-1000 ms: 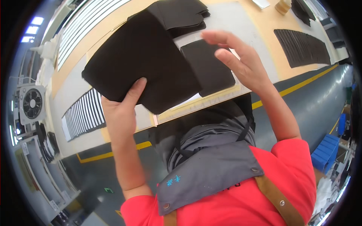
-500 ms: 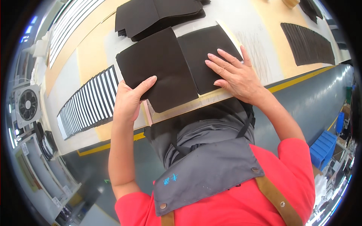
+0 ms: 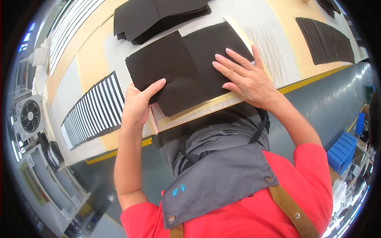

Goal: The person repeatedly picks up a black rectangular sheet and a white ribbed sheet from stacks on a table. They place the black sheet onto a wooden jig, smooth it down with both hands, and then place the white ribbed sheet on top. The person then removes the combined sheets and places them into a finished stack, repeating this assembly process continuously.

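Observation:
Before me on the work table lies a flat black sheet, two-panelled, with a crease or seam down its middle. It may be leather or a similar material. My left hand grips the sheet's left edge, thumb on top and the other fingers hidden beneath. On the right panel, my right hand rests with its fingers spread and flat. A pale strip shows along the right panel's far edge. Beyond the sheet, a stack of similar black pieces lies at the back.
Overlapping black-and-white strips lie fanned at the left, and a row of dark pieces at the right. A pinkish bar sits at the table's front edge. A white fan stands far left; a blue crate is at right.
The left panel's seam edge now lies closer against the right panel. Both hands keep nearly the same places, and the view has shifted slightly.

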Demonstrator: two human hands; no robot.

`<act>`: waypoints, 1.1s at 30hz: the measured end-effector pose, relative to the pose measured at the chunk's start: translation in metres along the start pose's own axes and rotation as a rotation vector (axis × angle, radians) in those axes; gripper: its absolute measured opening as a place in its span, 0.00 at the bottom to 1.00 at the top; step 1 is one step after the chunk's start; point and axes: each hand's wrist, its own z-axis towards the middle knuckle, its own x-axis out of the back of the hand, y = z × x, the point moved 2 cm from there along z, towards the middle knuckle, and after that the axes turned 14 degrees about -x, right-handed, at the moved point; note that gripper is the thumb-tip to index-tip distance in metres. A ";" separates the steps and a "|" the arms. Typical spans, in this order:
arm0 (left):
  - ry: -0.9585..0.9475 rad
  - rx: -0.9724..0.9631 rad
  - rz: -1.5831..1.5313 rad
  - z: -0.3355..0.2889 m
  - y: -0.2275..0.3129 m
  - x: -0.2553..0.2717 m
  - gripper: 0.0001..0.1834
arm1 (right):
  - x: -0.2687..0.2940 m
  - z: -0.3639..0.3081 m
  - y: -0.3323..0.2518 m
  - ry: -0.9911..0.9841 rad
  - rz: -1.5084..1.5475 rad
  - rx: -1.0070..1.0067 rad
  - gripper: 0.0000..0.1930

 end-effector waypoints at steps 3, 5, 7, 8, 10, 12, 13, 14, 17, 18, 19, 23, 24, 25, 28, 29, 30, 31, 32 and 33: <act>0.002 0.009 -0.001 0.000 -0.001 0.000 0.21 | -0.001 0.000 0.000 -0.001 -0.001 0.000 0.31; 0.010 0.015 0.004 0.000 -0.002 0.001 0.22 | -0.001 0.000 0.000 0.000 -0.003 0.001 0.31; 0.018 0.024 0.012 0.001 -0.004 0.000 0.22 | -0.001 0.000 0.000 0.000 -0.006 0.000 0.31; 0.015 0.027 0.012 0.001 -0.004 0.000 0.22 | -0.001 0.000 0.000 0.000 -0.006 -0.002 0.31; 0.012 0.033 0.011 0.001 -0.003 -0.002 0.22 | -0.002 0.000 0.000 0.002 -0.004 -0.002 0.31; 0.007 0.044 0.024 0.002 -0.003 -0.002 0.22 | -0.003 -0.001 0.000 0.008 -0.001 -0.003 0.31; 0.005 0.049 0.031 0.002 -0.003 -0.002 0.23 | -0.003 -0.001 0.000 0.008 -0.001 -0.003 0.31; 0.003 0.052 0.034 0.002 -0.003 -0.002 0.23 | -0.002 -0.001 0.000 0.007 -0.001 -0.004 0.31; 0.005 0.060 0.044 0.002 -0.005 -0.001 0.23 | -0.002 0.000 -0.001 0.004 -0.002 -0.003 0.30; 0.009 0.062 0.049 0.002 -0.005 -0.002 0.23 | -0.002 0.000 -0.001 0.003 -0.003 -0.003 0.30; 0.012 0.064 0.053 0.002 -0.005 -0.003 0.23 | -0.002 0.000 -0.001 0.001 -0.005 -0.004 0.30; 0.029 0.084 0.071 0.001 -0.004 -0.005 0.23 | -0.003 -0.001 0.000 -0.003 -0.006 -0.007 0.31; 0.028 0.085 0.068 0.000 -0.004 -0.005 0.23 | -0.003 -0.001 0.000 -0.003 -0.005 -0.008 0.31; 0.027 0.086 0.064 0.001 -0.004 -0.006 0.23 | -0.003 -0.001 0.000 -0.005 -0.007 -0.009 0.31; 0.027 0.086 0.068 0.001 -0.005 -0.005 0.23 | -0.004 -0.001 0.000 -0.010 -0.011 -0.009 0.31; 0.029 0.089 0.073 0.001 -0.004 -0.005 0.23 | -0.004 -0.001 0.000 -0.011 -0.012 -0.008 0.31; 0.031 0.092 0.078 0.001 -0.003 -0.006 0.22 | -0.004 -0.001 0.000 -0.011 -0.013 -0.008 0.31; 0.032 0.095 0.083 0.001 -0.003 -0.006 0.22 | -0.003 -0.001 0.000 -0.010 -0.012 -0.007 0.31; 0.030 0.102 0.085 0.001 -0.003 -0.006 0.22 | -0.003 -0.001 0.000 -0.008 -0.011 -0.006 0.31; 0.028 0.107 0.088 0.002 -0.002 -0.006 0.22 | -0.003 0.000 0.001 -0.004 -0.010 -0.006 0.31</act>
